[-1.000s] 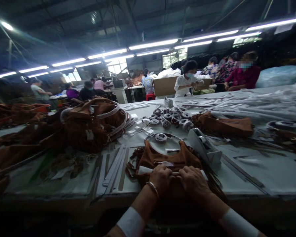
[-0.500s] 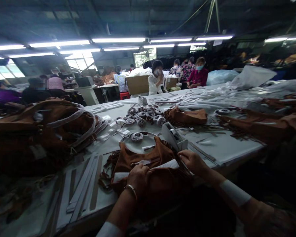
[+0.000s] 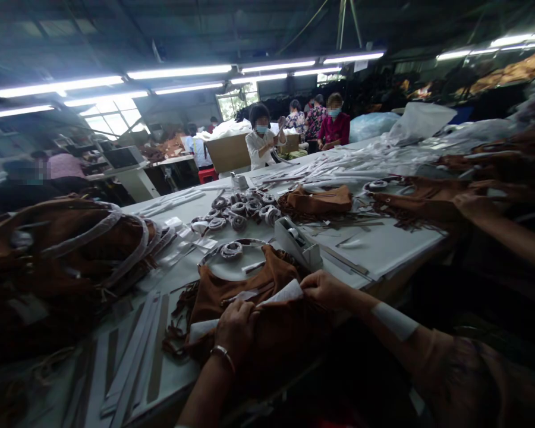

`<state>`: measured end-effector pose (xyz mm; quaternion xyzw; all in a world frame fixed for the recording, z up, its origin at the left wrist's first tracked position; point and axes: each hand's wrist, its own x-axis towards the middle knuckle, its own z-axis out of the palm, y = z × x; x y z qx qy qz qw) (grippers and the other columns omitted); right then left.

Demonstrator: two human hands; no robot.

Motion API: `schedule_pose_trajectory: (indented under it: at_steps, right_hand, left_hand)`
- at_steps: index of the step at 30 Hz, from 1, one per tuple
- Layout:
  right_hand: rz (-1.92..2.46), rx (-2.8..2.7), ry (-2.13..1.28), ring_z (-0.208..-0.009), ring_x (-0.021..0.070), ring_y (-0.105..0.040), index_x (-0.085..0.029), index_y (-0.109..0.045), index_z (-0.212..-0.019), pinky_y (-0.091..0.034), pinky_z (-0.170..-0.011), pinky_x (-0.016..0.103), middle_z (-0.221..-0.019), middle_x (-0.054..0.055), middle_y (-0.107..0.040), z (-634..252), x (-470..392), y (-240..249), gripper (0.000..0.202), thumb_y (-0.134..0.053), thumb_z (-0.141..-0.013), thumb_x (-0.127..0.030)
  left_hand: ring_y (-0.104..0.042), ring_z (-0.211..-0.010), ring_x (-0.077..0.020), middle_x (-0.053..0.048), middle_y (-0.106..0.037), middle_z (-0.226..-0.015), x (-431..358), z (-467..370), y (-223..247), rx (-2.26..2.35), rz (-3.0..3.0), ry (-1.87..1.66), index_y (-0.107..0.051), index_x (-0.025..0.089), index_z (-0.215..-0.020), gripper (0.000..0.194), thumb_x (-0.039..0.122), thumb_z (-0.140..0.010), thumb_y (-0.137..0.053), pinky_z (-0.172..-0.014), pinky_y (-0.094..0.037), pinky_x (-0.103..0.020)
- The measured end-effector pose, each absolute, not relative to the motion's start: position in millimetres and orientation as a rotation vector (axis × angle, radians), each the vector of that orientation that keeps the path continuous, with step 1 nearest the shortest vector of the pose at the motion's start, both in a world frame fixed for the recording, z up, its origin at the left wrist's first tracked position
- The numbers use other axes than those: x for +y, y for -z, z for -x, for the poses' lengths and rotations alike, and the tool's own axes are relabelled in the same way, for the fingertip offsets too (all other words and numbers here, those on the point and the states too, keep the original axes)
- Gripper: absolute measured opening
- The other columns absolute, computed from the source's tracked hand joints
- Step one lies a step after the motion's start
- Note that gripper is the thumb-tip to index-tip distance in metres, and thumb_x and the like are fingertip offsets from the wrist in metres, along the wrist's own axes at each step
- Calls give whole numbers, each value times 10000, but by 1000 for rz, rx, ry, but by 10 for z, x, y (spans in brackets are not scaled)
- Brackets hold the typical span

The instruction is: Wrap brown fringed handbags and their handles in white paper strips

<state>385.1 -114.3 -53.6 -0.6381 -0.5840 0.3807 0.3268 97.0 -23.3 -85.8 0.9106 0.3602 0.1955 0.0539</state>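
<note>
A brown fringed handbag [image 3: 238,291] lies at the table's near edge, its strap curving away behind it. White paper [image 3: 289,292] shows along a fold across the bag. My left hand [image 3: 234,327], with a bracelet at the wrist, is closed over the fold near the bag's middle. At the right end of the white paper, my right hand [image 3: 323,289] pinches the bag's edge with thumb and fingers. Exactly what lies under its fingertips is partly hidden. Just behind the bag stands a grey tape dispenser [image 3: 296,242].
Wrapped strap rolls [image 3: 238,208] lie beyond the bag. Flat strips [image 3: 134,356] are at the left, beside a heap of brown bags [image 3: 71,249]. Another brown bag [image 3: 316,201] rests farther back. A co-worker's hand [image 3: 475,205] reaches in from the right; other people are across the table.
The view has turned, so the scene sits farther left. My right hand has come in to the white paper's end. A co-worker's hand has appeared at the right.
</note>
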Motion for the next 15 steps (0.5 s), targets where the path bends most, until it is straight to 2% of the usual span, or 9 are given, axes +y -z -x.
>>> schedule_pose_trajectory:
  at_steps: [4, 9, 12, 15]
  right_hand:
    - [1578, -1942, -786, -891, 167, -610, -190, -786, -970, -485, -798, 239, -970, 42, -657, -3846, -1201, 450, 284, -630, -733, -203]
    - [1476, -2232, -466, -960, 174, -624, -203, -762, -992, -477, -818, 245, -1079, 69, -653, -3842, -1200, 402, 250, -540, -878, -194]
    - [1455, -2274, -470, -918, 183, -655, -178, -718, -1091, -486, -803, 262, -1048, 77, -696, -3873, -1123, 448, 279, -497, -924, -200]
    - [1367, -2172, -635, -924, 196, -675, -163, -714, -1108, -499, -831, 277, -1024, 78, -729, -3918, -1011, 555, 269, -532, -918, -220]
  left_hand:
    - [-634, -918, -247, -80, -669, -969, -235, -975, 850, 1082, -2783, -592, -665, 222, -979, 222, 331, -981, -473, -833, -513, -372]
    - [-637, -918, -250, -84, -675, -975, -219, -978, 863, 1086, -2791, -593, -664, 214, -982, 219, 337, -977, -482, -838, -519, -374]
    - [-642, -916, -241, -81, -674, -973, -206, -978, 883, 1088, -2789, -601, -664, 218, -978, 220, 338, -981, -479, -847, -519, -365]
    - [-645, -900, -240, -81, -673, -956, -208, -980, 884, 1084, -2787, -600, -671, 215, -963, 246, 354, -987, -470, -835, -523, -364]
